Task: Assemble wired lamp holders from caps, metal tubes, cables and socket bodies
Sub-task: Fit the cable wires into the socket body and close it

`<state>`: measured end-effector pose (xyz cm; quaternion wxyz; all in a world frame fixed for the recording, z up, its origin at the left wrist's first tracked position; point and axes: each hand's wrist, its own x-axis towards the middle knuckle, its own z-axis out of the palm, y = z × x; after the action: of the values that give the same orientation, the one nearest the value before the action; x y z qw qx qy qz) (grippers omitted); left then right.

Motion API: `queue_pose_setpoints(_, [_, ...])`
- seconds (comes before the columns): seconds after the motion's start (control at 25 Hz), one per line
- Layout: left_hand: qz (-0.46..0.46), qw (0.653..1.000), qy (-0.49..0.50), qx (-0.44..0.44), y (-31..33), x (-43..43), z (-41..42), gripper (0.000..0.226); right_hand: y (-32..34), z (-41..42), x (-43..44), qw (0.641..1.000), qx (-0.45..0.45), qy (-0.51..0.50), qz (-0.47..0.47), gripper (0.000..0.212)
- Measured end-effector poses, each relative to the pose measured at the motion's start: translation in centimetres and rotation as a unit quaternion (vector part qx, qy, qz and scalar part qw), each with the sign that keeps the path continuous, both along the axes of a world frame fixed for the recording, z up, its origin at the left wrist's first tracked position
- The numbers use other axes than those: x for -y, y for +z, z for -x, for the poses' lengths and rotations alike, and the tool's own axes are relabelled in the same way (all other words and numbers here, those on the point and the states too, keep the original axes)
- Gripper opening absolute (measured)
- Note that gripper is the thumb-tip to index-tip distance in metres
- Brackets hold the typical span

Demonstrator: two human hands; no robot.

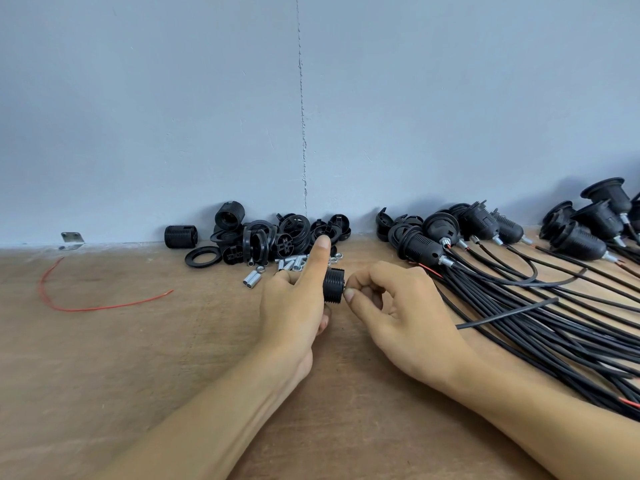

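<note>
The left hand [294, 303] grips a black threaded socket body [333, 284] near the centre of the worktop [138, 358]. Its lower fingers curl round the part, and its index finger is extended straight toward the back edge. The right hand [398, 306] meets the right end of the socket body, with its thumb and index fingertip pinched together against that end. The fingertips cover the contact point, so whether a smaller part sits between them cannot be told. One black cable [505, 315] emerges from behind the right hand and runs toward the right edge. A pile of black caps and rings [277, 237] lies along the back edge at centre, against the wall [173, 98]. Loose metal tubes [291, 263] lie just in front of the pile. A separate threaded body [180, 236] lies on its side to the left of the pile. Wired lamp holders [450, 233] are lined up along the back edge toward the right corner. Their black cables [554, 341] fan out across the right side of the worktop. A loose red wire [86, 308] lies near the left edge, and a small metal bracket [71, 240] sits where the worktop meets the wall.
</note>
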<state>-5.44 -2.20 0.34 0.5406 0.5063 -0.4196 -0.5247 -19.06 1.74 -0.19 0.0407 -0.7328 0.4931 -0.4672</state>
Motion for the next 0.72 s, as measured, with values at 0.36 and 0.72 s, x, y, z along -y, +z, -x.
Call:
queue_pose_setpoints(0.36, [-0.017, 0.999, -0.023, 0.022, -0.2, 0.4, -0.4, 0.062, 0.4, 0.1, -0.6, 0.976, -0.185, -0.047, 0.109, 0.005])
queue_pose_setpoints(0.72, [-0.029, 0.998, -0.058, -0.003, 0.2, 1.0, -1.2, 0.059, 0.1, 0.5, -0.2, 0.994, -0.094, -0.035, 0.048, 0.004])
